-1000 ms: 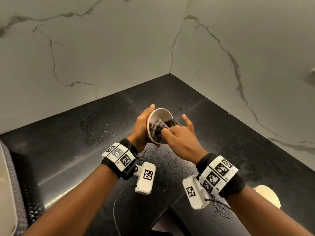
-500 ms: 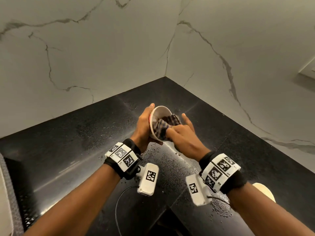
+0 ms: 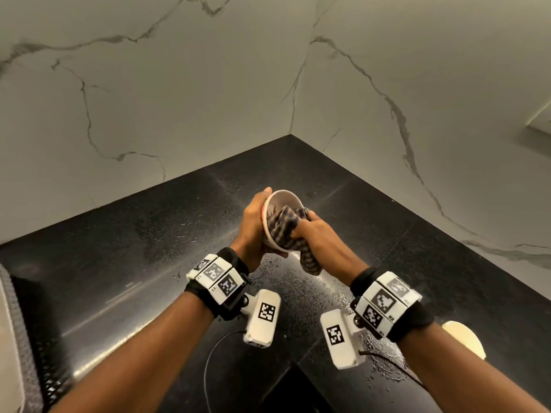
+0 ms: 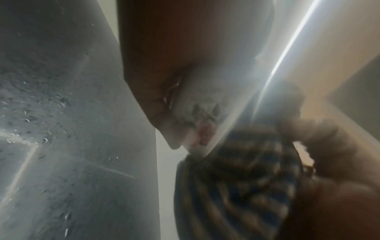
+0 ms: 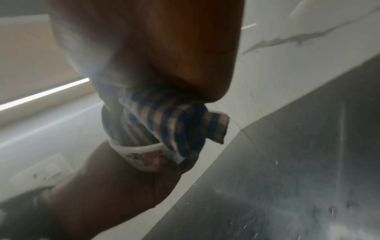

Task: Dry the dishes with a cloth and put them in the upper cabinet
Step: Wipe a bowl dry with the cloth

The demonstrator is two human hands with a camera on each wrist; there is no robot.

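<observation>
Since the earlier frame we see the right hand [image 3: 317,238] sink lower against the bowl [image 3: 280,204], its forefinger no longer sticking out, and a tail of the cloth [image 3: 283,225] now hangs below the rim. The bowl itself has barely shifted.

The bench [image 3: 149,248], black and spotted with water, lies under both hands, and the bowl is held in the air above its back corner, touching nothing but us. In our judgement the main risk is a slip: the bowl is tipped on its side, and a hard push from the cloth could lever it out of the one hand and down onto the stone.

The left hand [image 3: 253,228] cups the bowl from outside, fingers curled round its wall. The right hand bunches the striped cloth, fingers closed on it, pressed into the bowl's mouth.
</observation>
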